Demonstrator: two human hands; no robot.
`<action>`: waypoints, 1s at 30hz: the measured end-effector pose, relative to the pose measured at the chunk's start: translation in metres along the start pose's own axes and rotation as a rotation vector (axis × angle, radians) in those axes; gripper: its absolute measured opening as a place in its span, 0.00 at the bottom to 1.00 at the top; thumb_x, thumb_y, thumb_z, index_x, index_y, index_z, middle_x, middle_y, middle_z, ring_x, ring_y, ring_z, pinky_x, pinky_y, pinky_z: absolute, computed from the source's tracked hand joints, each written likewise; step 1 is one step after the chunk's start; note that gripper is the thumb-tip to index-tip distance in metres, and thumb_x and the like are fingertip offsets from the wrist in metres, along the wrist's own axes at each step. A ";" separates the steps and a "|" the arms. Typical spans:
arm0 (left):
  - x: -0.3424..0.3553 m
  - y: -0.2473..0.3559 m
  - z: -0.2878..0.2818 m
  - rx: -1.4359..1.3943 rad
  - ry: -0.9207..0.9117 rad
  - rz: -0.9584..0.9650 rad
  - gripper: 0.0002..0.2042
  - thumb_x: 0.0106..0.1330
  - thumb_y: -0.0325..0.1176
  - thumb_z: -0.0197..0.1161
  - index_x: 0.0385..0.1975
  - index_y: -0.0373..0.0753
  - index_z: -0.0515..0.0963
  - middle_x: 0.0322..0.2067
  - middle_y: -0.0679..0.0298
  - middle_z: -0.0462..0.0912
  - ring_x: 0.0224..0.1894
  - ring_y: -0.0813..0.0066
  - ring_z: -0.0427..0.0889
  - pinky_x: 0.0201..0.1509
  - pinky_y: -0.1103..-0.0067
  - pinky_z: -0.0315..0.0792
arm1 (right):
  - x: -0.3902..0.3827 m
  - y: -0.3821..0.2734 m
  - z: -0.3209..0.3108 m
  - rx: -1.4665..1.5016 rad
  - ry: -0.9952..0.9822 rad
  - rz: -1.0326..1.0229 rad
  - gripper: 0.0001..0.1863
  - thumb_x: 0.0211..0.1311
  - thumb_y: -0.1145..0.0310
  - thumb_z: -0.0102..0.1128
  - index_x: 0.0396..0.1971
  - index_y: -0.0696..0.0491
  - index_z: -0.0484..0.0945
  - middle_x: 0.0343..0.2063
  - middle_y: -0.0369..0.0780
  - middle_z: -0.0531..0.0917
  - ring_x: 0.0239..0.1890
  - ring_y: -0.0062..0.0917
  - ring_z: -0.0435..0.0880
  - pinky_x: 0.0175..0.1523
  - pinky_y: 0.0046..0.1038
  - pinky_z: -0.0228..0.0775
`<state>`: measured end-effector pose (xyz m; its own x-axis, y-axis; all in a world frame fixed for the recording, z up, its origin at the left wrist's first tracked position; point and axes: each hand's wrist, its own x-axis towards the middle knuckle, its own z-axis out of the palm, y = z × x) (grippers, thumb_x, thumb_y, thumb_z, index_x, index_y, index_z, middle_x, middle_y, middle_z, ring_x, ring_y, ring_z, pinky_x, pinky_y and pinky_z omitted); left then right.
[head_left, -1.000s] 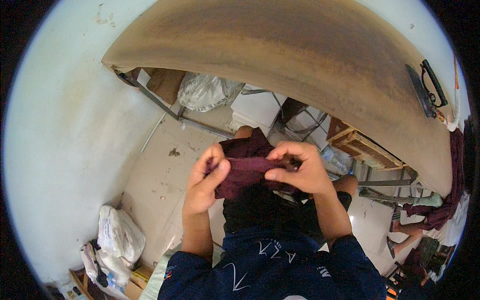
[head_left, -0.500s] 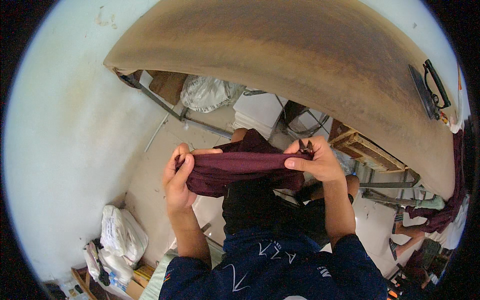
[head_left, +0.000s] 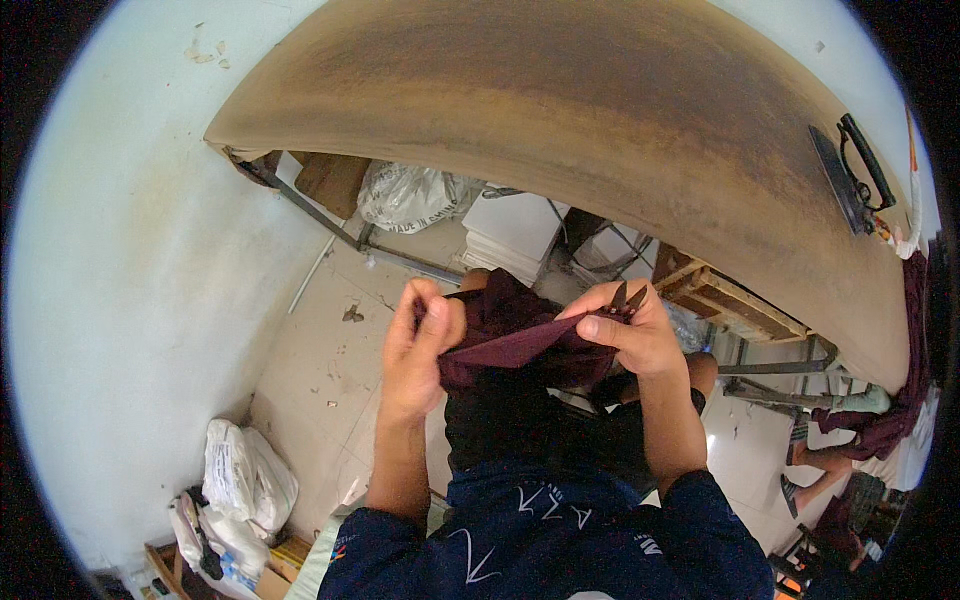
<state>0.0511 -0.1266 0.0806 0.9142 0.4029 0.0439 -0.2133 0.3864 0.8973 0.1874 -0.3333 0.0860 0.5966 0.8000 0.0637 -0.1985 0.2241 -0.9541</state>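
Observation:
A maroon cloth (head_left: 520, 340) hangs between my two hands in front of my lap, its upper edge slanting up toward the right. My left hand (head_left: 415, 345) is closed at the cloth's left end, thumb against the curled fingers; the exact hold is partly hidden. My right hand (head_left: 640, 325) pinches the other end between thumb and fingers. A small pair of thread snips (head_left: 625, 298) is also tucked in that hand, its dark blades pointing up past the fingers. More of the cloth lies bunched behind, over my knees.
Ahead stands a long brown cloth-covered table (head_left: 500, 90) with an iron (head_left: 855, 175) at its right end. Beneath it are a white plastic sack (head_left: 410, 195), stacked white sheets (head_left: 510, 230) and a wooden drawer (head_left: 735, 295). White bags (head_left: 245, 475) sit at lower left. Another person's leg (head_left: 825, 465) shows at right.
My left hand has moved right, nearer my right hand, and the cloth, stretched level before, is now slack and slanted. The snips' blades stick up more visibly from my right hand.

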 end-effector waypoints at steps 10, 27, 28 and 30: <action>0.003 0.011 0.020 0.336 -0.252 -0.141 0.07 0.54 0.27 0.73 0.29 0.32 0.83 0.28 0.63 0.85 0.29 0.82 0.79 0.36 0.83 0.72 | -0.008 -0.010 0.001 0.066 0.114 -0.041 0.10 0.57 0.70 0.67 0.35 0.61 0.84 0.31 0.40 0.86 0.34 0.22 0.83 0.44 0.25 0.73; -0.007 0.010 0.027 0.008 -0.182 -0.198 0.09 0.61 0.29 0.68 0.36 0.29 0.83 0.31 0.62 0.85 0.31 0.82 0.80 0.38 0.83 0.74 | -0.032 -0.031 0.038 -1.059 0.233 -0.655 0.17 0.46 0.65 0.73 0.40 0.48 0.86 0.32 0.37 0.78 0.26 0.23 0.78 0.27 0.23 0.67; -0.007 0.010 0.028 0.010 -0.186 -0.206 0.09 0.61 0.29 0.68 0.36 0.29 0.83 0.31 0.62 0.85 0.31 0.82 0.81 0.38 0.83 0.74 | -0.033 -0.031 0.039 -1.083 0.253 -0.684 0.17 0.46 0.65 0.73 0.40 0.48 0.87 0.31 0.37 0.78 0.25 0.22 0.77 0.26 0.23 0.66; -0.007 0.010 0.029 0.016 -0.194 -0.221 0.09 0.61 0.29 0.68 0.36 0.29 0.83 0.31 0.62 0.85 0.31 0.82 0.81 0.38 0.83 0.74 | -0.028 -0.031 0.036 -1.148 0.234 -0.770 0.17 0.44 0.64 0.74 0.39 0.48 0.87 0.30 0.36 0.79 0.26 0.22 0.78 0.26 0.23 0.66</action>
<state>0.0522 -0.1495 0.1024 0.9870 0.1438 -0.0713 0.0019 0.4336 0.9011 0.1494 -0.3425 0.1240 0.4003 0.5507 0.7325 0.9040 -0.1066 -0.4139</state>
